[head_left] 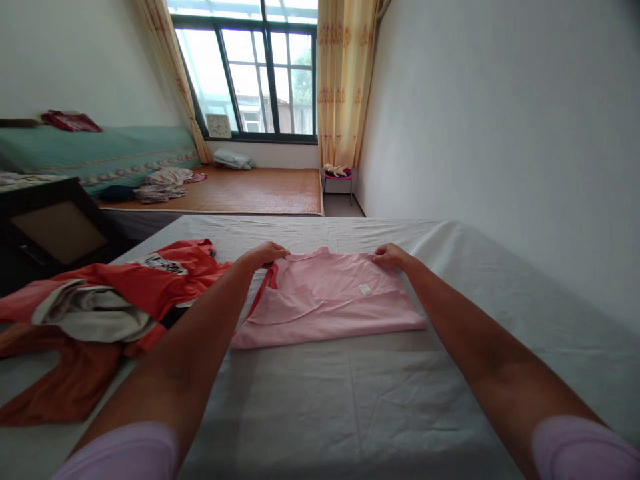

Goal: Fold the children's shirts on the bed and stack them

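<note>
A pink shirt (325,293), partly folded, lies across the white sheet in front of me. A small white label shows on its right half, and a red patch shows along its left edge. My left hand (269,253) pinches the far left corner of the shirt. At the far right corner, my right hand (393,256) is closed on the fabric in the same way. Both arms reach forward on either side of the garment.
Left of my arm lies a heap of clothes: a red-orange shirt (170,270), a grey garment (95,313) and brown cloth (65,380). A white wall (500,120) borders the right side. Beyond are a mat-covered bed (255,190) and a stool (338,176) near the window.
</note>
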`<act>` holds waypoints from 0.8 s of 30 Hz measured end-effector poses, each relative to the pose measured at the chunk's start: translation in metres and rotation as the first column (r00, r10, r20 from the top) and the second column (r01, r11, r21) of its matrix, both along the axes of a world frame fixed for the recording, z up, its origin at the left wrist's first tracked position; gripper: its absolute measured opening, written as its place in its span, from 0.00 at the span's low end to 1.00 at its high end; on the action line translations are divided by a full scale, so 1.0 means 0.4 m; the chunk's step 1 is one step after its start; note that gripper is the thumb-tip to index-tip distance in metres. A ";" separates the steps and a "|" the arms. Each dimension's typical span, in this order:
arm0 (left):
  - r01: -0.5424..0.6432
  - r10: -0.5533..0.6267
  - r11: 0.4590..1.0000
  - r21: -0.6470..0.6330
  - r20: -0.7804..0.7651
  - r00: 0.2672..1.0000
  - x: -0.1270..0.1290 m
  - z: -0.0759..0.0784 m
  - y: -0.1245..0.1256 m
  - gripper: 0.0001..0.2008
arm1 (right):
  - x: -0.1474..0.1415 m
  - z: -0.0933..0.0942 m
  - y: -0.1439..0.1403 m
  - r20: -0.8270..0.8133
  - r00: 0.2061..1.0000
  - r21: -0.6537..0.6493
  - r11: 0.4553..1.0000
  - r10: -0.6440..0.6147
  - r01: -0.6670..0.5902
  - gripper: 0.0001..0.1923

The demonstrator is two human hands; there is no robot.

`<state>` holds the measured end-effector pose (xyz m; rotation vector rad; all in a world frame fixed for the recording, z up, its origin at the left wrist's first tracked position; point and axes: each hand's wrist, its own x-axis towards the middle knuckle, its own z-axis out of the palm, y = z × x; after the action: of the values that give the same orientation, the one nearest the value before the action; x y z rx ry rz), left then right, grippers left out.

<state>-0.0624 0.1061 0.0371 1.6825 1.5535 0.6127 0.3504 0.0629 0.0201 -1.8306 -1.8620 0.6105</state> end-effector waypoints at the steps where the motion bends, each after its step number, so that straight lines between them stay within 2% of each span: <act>1: 0.001 -0.002 0.999 0.046 0.025 1.000 0.008 0.004 0.001 0.15 | 0.003 -0.001 0.004 -0.081 0.997 -0.002 1.000 0.006 -0.006 0.10; 3: -0.025 0.018 0.991 0.132 0.054 0.998 0.020 0.016 -0.002 0.14 | 0.006 0.001 0.004 -0.162 0.987 0.035 0.999 0.000 0.006 0.09; 5: -0.035 -0.001 0.971 0.235 0.149 0.989 0.022 0.033 -0.016 0.15 | 0.007 0.006 -0.007 -0.211 0.977 0.098 0.994 -0.019 0.040 0.09; 7: -0.001 -0.112 0.931 0.365 0.289 0.951 0.009 0.050 -0.043 0.14 | 0.010 0.012 -0.031 -0.348 0.937 0.174 0.984 0.022 0.041 0.10; 9: 0.095 -0.270 0.881 0.464 0.328 0.905 -0.019 0.060 -0.082 0.09 | 0.019 0.015 -0.068 -0.501 0.855 0.244 0.970 0.136 -0.012 0.09; 11: 0.267 -0.394 0.840 0.473 0.192 0.899 -0.053 0.059 -0.126 0.05 | 0.033 0.013 -0.109 -0.564 0.794 0.242 0.965 0.229 -0.106 0.07; 13: 0.414 -0.456 0.808 0.419 0.001 0.890 -0.080 0.051 -0.168 0.08 | 0.047 0.006 -0.147 -0.539 0.807 0.175 0.969 0.242 -0.174 0.05; 14: 0.445 -0.456 0.804 0.394 -0.069 0.887 -0.088 0.046 -0.187 0.09 | 0.053 0.001 -0.163 -0.509 0.829 0.134 0.972 0.233 -0.191 0.04; 16: 0.405 -0.389 0.824 0.395 -0.124 0.913 -0.088 0.039 -0.222 0.10 | 0.061 -0.009 -0.187 -0.458 0.865 0.075 0.979 0.204 -0.191 0.02; 19: 0.297 -0.288 0.845 0.445 -0.088 0.953 -0.057 0.037 -0.270 0.13 | 0.064 -0.024 -0.208 -0.446 0.880 0.041 0.986 0.160 -0.159 0.05; 21: 0.382 -0.360 0.826 0.414 -0.134 0.924 -0.026 0.034 -0.299 0.15 | 0.063 -0.036 -0.217 -0.421 0.894 0.068 0.989 0.150 -0.134 0.08; 23: 0.518 -0.451 0.771 0.371 -0.257 0.855 0.002 0.022 -0.326 0.19 | 0.063 -0.051 -0.223 -0.368 0.918 0.129 0.986 0.146 -0.105 0.10; 24: 0.558 -0.456 0.745 0.365 -0.331 0.826 0.013 0.014 -0.336 0.21 | 0.063 -0.060 -0.225 -0.342 0.929 0.158 0.983 0.141 -0.091 0.11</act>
<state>-0.0570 -0.0283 0.0427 2.4900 1.0370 0.5209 0.3755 -0.0269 -0.0038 -1.4207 -1.7293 0.7730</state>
